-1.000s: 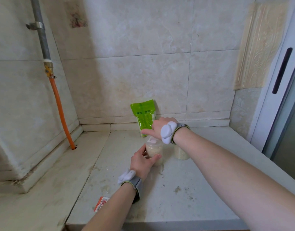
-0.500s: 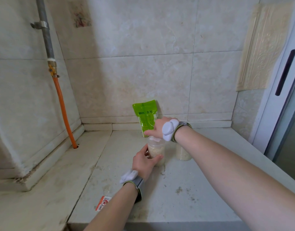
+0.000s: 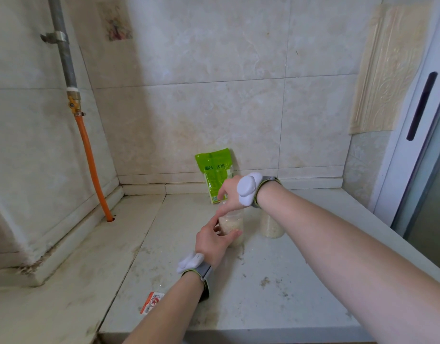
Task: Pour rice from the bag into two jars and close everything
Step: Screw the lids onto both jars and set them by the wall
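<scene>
Rotated a little since before, the right hand [image 3: 230,194] pinched the top of the clear plastic jar of rice [image 3: 232,225], gripped by the left hand [image 3: 214,240] on the pale stone desk [image 3: 276,294], likely capping it; the next move would need a firm twist.

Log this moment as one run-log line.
left hand: grips jar | right hand: on its top, grip hidden | other jar: holds rice | rice bag: against wall
</scene>
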Action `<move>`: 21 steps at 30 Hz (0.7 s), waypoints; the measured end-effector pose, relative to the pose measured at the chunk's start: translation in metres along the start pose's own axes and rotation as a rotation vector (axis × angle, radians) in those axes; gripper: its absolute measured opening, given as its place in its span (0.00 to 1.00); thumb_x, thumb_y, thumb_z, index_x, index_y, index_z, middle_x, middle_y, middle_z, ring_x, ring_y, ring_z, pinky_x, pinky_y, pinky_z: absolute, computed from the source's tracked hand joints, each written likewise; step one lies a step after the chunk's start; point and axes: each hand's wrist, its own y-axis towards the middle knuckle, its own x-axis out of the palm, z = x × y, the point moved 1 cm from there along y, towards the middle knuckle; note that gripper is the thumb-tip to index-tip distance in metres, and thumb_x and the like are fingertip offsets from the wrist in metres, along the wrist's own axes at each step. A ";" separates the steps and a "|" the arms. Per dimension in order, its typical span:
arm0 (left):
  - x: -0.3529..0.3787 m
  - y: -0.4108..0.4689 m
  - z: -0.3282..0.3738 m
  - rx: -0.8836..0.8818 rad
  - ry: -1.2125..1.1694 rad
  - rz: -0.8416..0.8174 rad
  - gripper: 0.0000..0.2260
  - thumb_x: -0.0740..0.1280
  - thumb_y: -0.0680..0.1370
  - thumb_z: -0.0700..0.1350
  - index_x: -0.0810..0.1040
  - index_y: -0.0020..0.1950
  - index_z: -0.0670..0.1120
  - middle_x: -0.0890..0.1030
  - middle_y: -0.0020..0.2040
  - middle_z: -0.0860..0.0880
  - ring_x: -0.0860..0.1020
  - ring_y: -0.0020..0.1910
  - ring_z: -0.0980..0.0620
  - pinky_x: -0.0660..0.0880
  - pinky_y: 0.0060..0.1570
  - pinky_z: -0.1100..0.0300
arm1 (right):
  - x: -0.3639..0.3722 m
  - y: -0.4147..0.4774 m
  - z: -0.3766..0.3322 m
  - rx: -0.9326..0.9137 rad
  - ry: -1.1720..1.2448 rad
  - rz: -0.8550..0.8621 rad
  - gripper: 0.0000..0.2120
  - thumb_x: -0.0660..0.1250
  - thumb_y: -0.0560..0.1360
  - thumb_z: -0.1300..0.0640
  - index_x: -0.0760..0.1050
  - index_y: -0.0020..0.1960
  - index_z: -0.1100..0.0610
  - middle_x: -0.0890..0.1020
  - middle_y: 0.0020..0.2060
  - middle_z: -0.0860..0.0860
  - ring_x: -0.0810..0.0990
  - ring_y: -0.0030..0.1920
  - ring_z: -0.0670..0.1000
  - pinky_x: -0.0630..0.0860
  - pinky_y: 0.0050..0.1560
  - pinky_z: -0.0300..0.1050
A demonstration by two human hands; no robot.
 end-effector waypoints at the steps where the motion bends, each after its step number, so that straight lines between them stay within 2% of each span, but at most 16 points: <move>1: 0.000 0.000 0.000 0.003 0.006 -0.005 0.26 0.76 0.67 0.53 0.75 0.64 0.54 0.83 0.50 0.57 0.80 0.52 0.58 0.77 0.55 0.59 | -0.003 -0.001 0.001 -0.030 0.034 -0.032 0.29 0.68 0.68 0.37 0.75 0.65 0.49 0.79 0.61 0.48 0.78 0.58 0.52 0.73 0.51 0.42; 5: -0.001 -0.001 0.002 0.009 0.015 -0.014 0.26 0.75 0.68 0.53 0.75 0.65 0.54 0.82 0.52 0.58 0.79 0.52 0.59 0.77 0.52 0.62 | -0.007 0.000 0.001 -0.062 0.027 -0.075 0.29 0.73 0.66 0.42 0.74 0.66 0.46 0.78 0.61 0.46 0.78 0.57 0.51 0.75 0.53 0.42; 9: 0.000 -0.001 0.003 0.014 0.059 0.000 0.25 0.75 0.68 0.52 0.75 0.64 0.54 0.82 0.51 0.57 0.79 0.51 0.58 0.77 0.53 0.61 | -0.007 -0.002 0.002 -0.072 0.000 0.011 0.29 0.71 0.67 0.39 0.75 0.65 0.48 0.80 0.59 0.45 0.79 0.59 0.49 0.70 0.48 0.38; 12: 0.000 0.001 0.004 0.010 0.115 0.003 0.26 0.76 0.67 0.53 0.75 0.64 0.54 0.82 0.51 0.56 0.79 0.51 0.57 0.77 0.53 0.60 | -0.003 -0.006 0.006 -0.060 0.048 0.063 0.28 0.71 0.67 0.37 0.78 0.62 0.48 0.81 0.57 0.46 0.79 0.57 0.49 0.70 0.45 0.39; 16: 0.001 0.011 0.012 -0.002 0.290 -0.040 0.25 0.75 0.68 0.54 0.74 0.64 0.54 0.74 0.54 0.52 0.74 0.49 0.53 0.70 0.49 0.62 | 0.001 -0.011 0.018 -0.023 0.102 0.096 0.27 0.71 0.67 0.37 0.79 0.61 0.49 0.82 0.56 0.46 0.80 0.56 0.50 0.69 0.45 0.38; 18: 0.007 0.020 0.018 -0.004 0.358 -0.060 0.24 0.75 0.68 0.54 0.75 0.62 0.51 0.72 0.51 0.52 0.73 0.46 0.53 0.68 0.46 0.62 | 0.001 -0.009 0.025 0.000 0.078 0.089 0.26 0.70 0.68 0.38 0.80 0.60 0.51 0.82 0.56 0.47 0.80 0.55 0.50 0.71 0.45 0.39; 21: 0.017 0.033 0.024 -0.016 0.392 -0.048 0.24 0.75 0.68 0.54 0.76 0.60 0.49 0.74 0.49 0.54 0.72 0.46 0.53 0.66 0.44 0.63 | 0.003 0.002 0.035 0.054 0.021 0.071 0.26 0.68 0.70 0.40 0.80 0.59 0.57 0.83 0.56 0.51 0.82 0.55 0.53 0.78 0.51 0.43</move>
